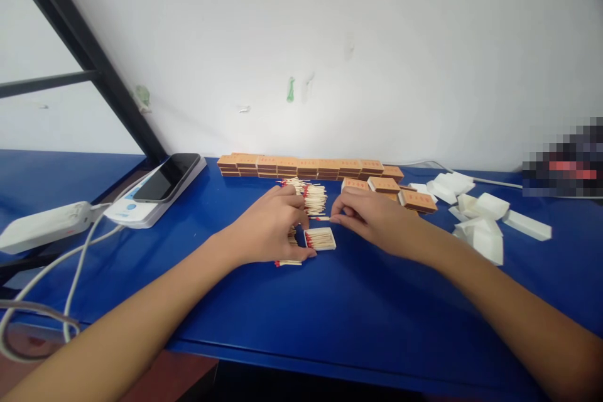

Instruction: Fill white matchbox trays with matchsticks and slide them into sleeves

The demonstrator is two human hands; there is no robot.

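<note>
Left fingers part-open beside the tray, no grip evident; right fingers curled, hold indeterminable from here. A nudge could spill its matches.

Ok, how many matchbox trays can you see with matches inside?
1: the white matchbox tray on the blue tabletop, beside the left hand's thumb. Others may be hidden behind the hands or inside the matchboxes.

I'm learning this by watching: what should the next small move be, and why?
Probably the right hand should lay the nearest loose matches into the white matchbox tray: they lie just beyond it, red heads leftward like those inside, and the left hand is at its left edge.
</note>
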